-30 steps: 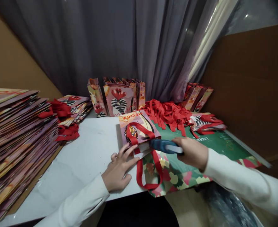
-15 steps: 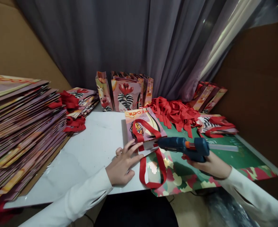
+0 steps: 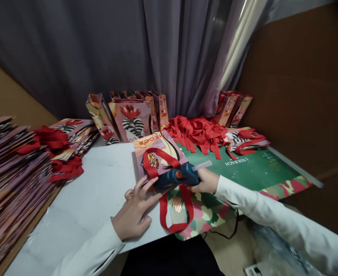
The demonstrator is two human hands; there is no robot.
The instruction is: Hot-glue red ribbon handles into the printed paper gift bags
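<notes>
A paper gift bag (image 3: 140, 143) printed with a butterfly lies flat in front of me. One red ribbon handle (image 3: 169, 155) loops over its face, and a second red ribbon handle (image 3: 163, 212) hangs toward the table's front edge. My right hand (image 3: 205, 181) is wrapped round a dark blue glue gun (image 3: 171, 176) with a clear glue stick poking from its back. The gun lies across the bag's near end, its tip hidden close to my left fingers. My left hand (image 3: 136, 211) is open, fingers spread, with its fingertips at the bag's near edge.
Tall stacks of flat bags (image 3: 16, 191) stand at the left, with red ribbon bundles (image 3: 52, 138) on the bags behind. Upright bags (image 3: 134, 119) line the curtain. A red ribbon heap (image 3: 197, 132) lies on the green board (image 3: 243, 168). A cardboard wall (image 3: 295, 96) rises at the right.
The glue gun in my right hand has moved left across the bag's near end, toward my left fingers. My left hand stays by the bag's edge. The view has turned to the right.
</notes>
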